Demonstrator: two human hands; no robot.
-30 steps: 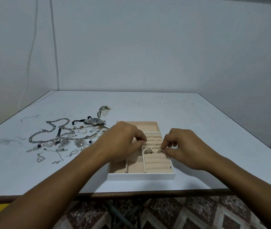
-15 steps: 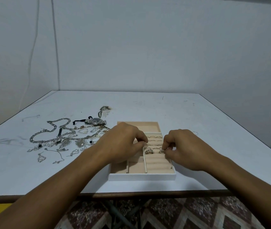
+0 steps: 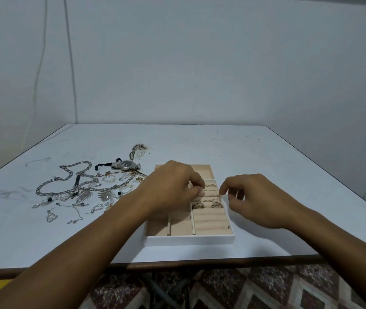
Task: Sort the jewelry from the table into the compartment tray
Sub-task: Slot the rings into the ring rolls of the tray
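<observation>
Head view: left hand (image 3: 173, 186) curled over compartment tray (image 3: 188, 240), hold unclear; right hand (image 3: 260, 197) loosely curled, empty, beside it. Rings (image 3: 198, 205) in rolls; chains (image 3: 66, 181) on table (image 3: 266, 163) left, likely light, limp, tangly: pinch one link.

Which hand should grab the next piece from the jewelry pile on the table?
Probably left. The left hand is over the tray, next to the jewelry pile; the right hand is beyond the tray's other edge and would have to cross it.

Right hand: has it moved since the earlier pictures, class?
Yes. The right hand has drawn rightward off the ring and is now at the right wall of the tray.
</observation>
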